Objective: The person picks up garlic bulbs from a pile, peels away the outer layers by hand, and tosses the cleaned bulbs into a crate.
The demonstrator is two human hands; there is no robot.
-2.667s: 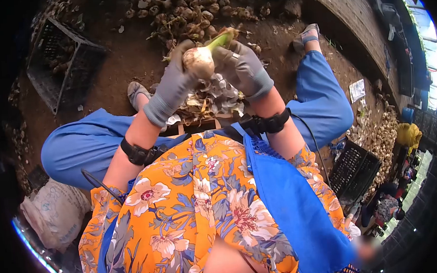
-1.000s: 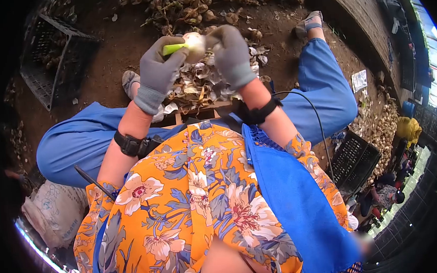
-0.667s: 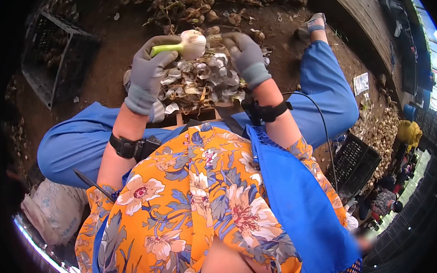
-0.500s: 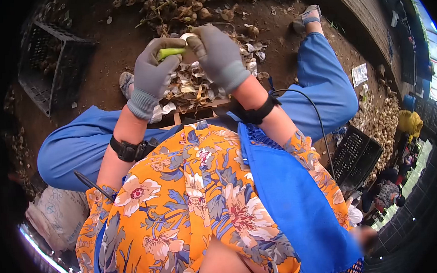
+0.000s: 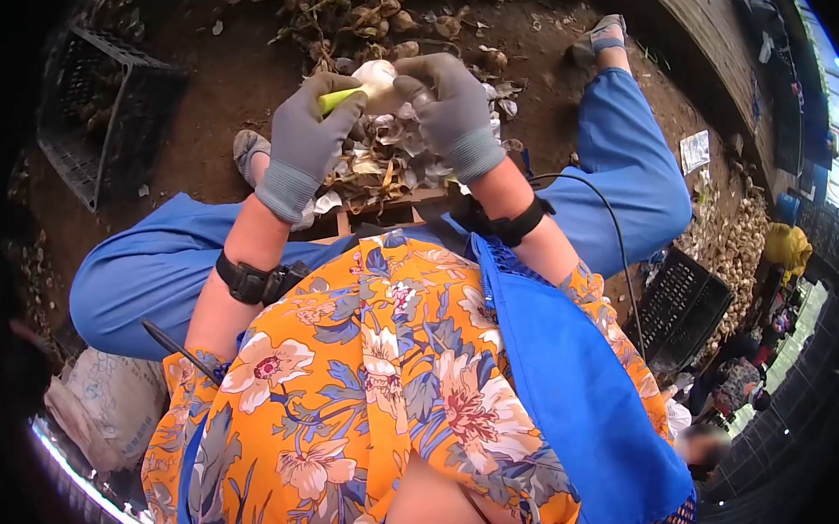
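Note:
My left hand, in a grey work glove, is closed round a short, smooth lime-green piece that looks like a handle. A white, peeled-looking garlic bulb sits between my two hands, its lower part blurred. My right hand, gloved the same way, is closed with thumb and fingers at the bulb's right side. Below both hands lies a pile of papery garlic skins. Unpeeled garlic bulbs are heaped on the soil just beyond them.
A black plastic crate stands at the left, and another black crate at the right beside spread-out garlic. A white sack lies at lower left. A cable runs past my right leg. Another person is at the far right.
Both hands have moved slightly down in the view, the right one also rightward and apart from the left. More of the white bulb now shows between them.

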